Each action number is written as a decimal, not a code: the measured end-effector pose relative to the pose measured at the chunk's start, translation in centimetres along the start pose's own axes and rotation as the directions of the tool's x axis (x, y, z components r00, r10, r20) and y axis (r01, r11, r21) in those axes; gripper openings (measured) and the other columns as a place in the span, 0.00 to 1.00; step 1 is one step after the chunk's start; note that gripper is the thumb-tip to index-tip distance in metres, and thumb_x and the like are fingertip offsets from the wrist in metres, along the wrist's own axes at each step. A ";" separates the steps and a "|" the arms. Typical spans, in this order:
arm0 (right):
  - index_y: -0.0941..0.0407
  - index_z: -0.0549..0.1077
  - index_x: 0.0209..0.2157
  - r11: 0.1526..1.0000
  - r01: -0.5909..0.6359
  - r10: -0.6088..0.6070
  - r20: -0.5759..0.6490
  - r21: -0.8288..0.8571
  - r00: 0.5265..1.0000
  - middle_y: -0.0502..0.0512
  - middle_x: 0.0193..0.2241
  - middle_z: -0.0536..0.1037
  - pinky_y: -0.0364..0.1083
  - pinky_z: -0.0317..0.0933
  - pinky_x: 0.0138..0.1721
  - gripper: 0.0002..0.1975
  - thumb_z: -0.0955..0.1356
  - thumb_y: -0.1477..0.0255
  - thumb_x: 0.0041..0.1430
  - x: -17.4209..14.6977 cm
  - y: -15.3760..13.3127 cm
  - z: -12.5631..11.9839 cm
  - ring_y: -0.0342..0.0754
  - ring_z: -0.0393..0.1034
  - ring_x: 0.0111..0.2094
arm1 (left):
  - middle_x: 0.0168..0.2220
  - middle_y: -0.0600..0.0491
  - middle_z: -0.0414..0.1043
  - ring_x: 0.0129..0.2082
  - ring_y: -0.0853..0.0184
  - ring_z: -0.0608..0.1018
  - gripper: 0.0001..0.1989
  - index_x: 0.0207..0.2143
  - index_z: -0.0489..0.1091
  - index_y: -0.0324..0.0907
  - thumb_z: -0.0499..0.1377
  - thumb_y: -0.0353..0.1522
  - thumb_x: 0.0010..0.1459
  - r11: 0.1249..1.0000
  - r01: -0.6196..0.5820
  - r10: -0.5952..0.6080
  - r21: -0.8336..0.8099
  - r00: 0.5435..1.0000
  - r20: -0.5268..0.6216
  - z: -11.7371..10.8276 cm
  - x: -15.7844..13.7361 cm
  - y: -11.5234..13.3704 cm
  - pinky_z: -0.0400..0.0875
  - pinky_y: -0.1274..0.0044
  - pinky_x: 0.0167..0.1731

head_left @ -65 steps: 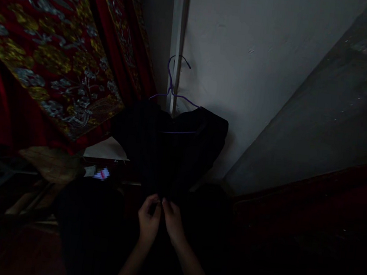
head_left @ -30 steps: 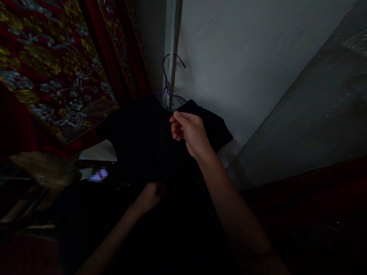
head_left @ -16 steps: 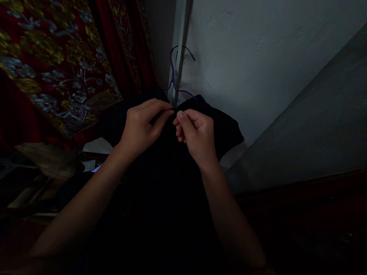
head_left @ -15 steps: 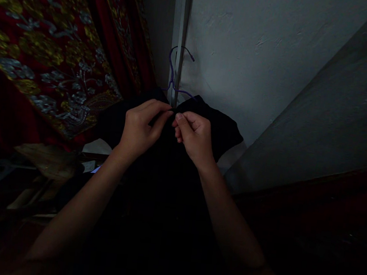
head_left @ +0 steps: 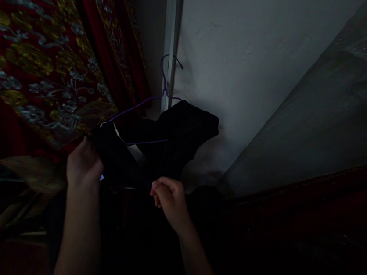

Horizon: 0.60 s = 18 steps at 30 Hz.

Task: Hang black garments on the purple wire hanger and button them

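Note:
A dark shirt (head_left: pixel 185 124) hangs partly on a purple wire hanger (head_left: pixel 164 92), whose hook is on a narrow upright strip of the wall. The shirt's right shoulder covers that end of the hanger. On the left, the hanger's arm and bottom bar lie bare, running to the shirt's pale-edged left part. My left hand (head_left: pixel 84 166) grips the cloth there, its fingers partly hidden in the gloom. Lower down, my right hand (head_left: pixel 169 200) is closed, thumb against fingers, on the shirt's dark front edge. Much of the cloth below is lost in shadow.
Red cloth with gold and silver embroidery (head_left: pixel 30 54) drapes at the left. A pale wall (head_left: pixel 233 50) stands behind the hanger, with clear plastic sheeting (head_left: pixel 350 94) at the right. Dim, indistinct objects lie at lower left.
My hands, together at the collar before, have parted. The left moved left and down with the cloth, the right downward. The shirt's left side has come away, baring the hanger.

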State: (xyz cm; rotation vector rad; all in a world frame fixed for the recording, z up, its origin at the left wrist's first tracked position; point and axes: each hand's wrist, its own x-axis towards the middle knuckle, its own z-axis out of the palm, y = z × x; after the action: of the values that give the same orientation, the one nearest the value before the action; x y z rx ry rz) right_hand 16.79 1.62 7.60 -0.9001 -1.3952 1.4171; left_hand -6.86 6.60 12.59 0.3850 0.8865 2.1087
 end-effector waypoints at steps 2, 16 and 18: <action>0.56 0.69 0.22 0.999 -0.028 0.028 0.014 0.017 1.000 0.45 0.14 0.64 0.41 0.51 0.21 0.18 0.66 0.60 0.60 -1.4 -0.1 0.2 0.39 0.57 0.16 | 0.28 0.54 0.78 0.34 0.68 0.81 0.12 0.32 0.74 0.42 0.52 0.28 0.66 0.990 0.129 -0.136 -0.055 0.981 -0.140 -1.8 -1.7 -2.6 0.75 0.78 0.40; 0.55 0.69 0.26 0.981 0.018 -0.039 -0.109 -0.193 0.993 0.48 0.24 0.68 0.43 0.59 0.32 0.08 0.70 0.67 0.50 -0.4 4.6 -3.8 0.44 0.65 0.28 | 0.32 0.55 0.77 0.32 0.70 0.78 0.13 0.32 0.79 0.42 0.74 0.38 0.45 0.986 0.164 -0.168 0.038 0.970 0.178 -1.2 -10.5 -9.0 0.72 0.82 0.36; 0.54 0.73 0.40 0.988 0.113 -0.113 0.000 -0.108 0.994 0.52 0.39 0.76 0.47 0.65 0.46 0.16 0.73 0.69 0.48 -0.6 4.7 -3.7 0.49 0.71 0.43 | 0.33 0.54 0.78 0.35 0.70 0.78 0.12 0.32 0.79 0.42 0.73 0.40 0.49 0.986 0.070 -0.111 0.148 0.951 0.290 -0.6 -12.0 -9.3 0.71 0.81 0.39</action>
State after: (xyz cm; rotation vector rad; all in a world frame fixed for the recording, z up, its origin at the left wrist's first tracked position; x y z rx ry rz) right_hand 19.92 2.58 2.51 -0.8785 -1.5059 1.2634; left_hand 5.64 1.12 5.92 0.7007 0.8539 1.8491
